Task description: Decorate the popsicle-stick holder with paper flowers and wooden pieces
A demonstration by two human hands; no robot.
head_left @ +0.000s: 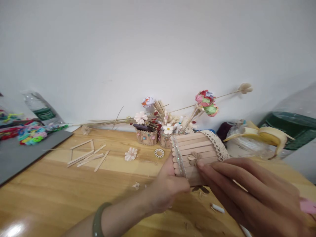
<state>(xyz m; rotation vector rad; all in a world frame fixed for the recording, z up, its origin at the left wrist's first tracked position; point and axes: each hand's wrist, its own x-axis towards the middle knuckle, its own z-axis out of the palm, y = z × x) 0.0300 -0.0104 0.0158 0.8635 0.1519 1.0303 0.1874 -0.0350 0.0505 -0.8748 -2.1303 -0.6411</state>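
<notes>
A round holder made of wooden craft sticks (195, 152) lies on its side above the wooden table (49, 197), with white lace at one end, a glittery strip at the other and a small brown bow on its side. My left hand (168, 186), a green bangle on its wrist, grips the holder's glittery end with fingers closed. My right hand (244, 191) lies over the holder's near side, fingers stretched out, fingertips pressing next to the bow.
Loose craft sticks (86, 156), a white paper flower (130, 153) and a small white ring (159, 152) lie on the table. Small decorated pots with flowers and thin stems (153, 131) stand at the wall. A grey mat with colourful bits (29, 135) is left; bags and a green bin (291, 126) right.
</notes>
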